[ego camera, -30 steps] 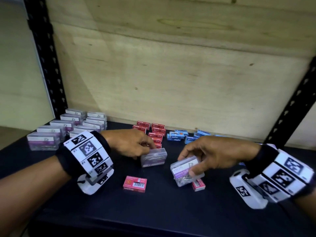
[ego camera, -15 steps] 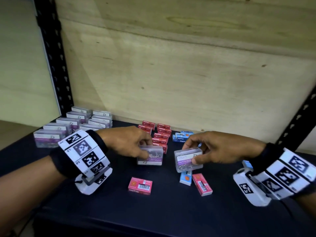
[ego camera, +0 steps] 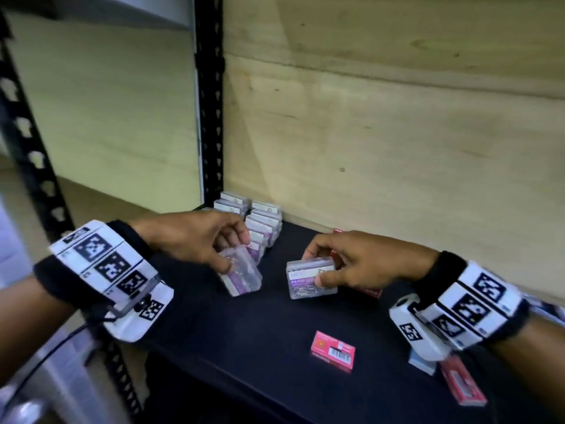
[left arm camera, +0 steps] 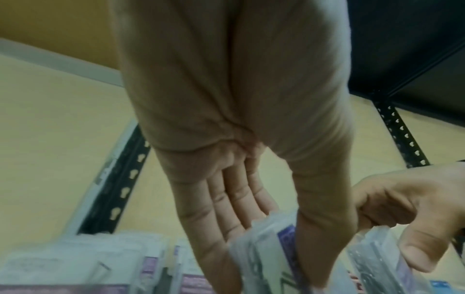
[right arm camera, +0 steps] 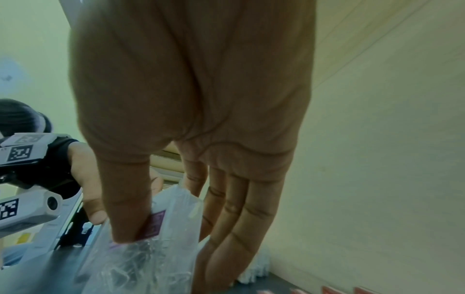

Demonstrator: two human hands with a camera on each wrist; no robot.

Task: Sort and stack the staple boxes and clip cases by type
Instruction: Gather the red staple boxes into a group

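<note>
My left hand (ego camera: 214,249) grips a clear paper-clip case (ego camera: 241,275) with a purple label, tilted and just in front of the rows of matching clip cases (ego camera: 263,221) in the shelf's back left corner. In the left wrist view the thumb and fingers (left arm camera: 226,214) clamp that case (left arm camera: 266,256). My right hand (ego camera: 351,264) pinches a second clip case (ego camera: 310,278) upright on the black shelf, thumb on its label. The right wrist view shows the thumb pressed on this case (right arm camera: 156,238). A red staple box (ego camera: 333,350) lies flat nearer to me.
Another red staple box (ego camera: 463,384) and a pale blue box (ego camera: 422,364) lie at the right under my right wrist. More red boxes (ego camera: 370,290) peek out behind the right hand. A black shelf post (ego camera: 209,96) and wooden back panel (ego camera: 397,133) bound the shelf (ego camera: 244,347).
Both hands have carried their clip cases leftward toward the rows of clip cases in the back left corner. The view has swung left, so the red and blue stacks are mostly out of sight.
</note>
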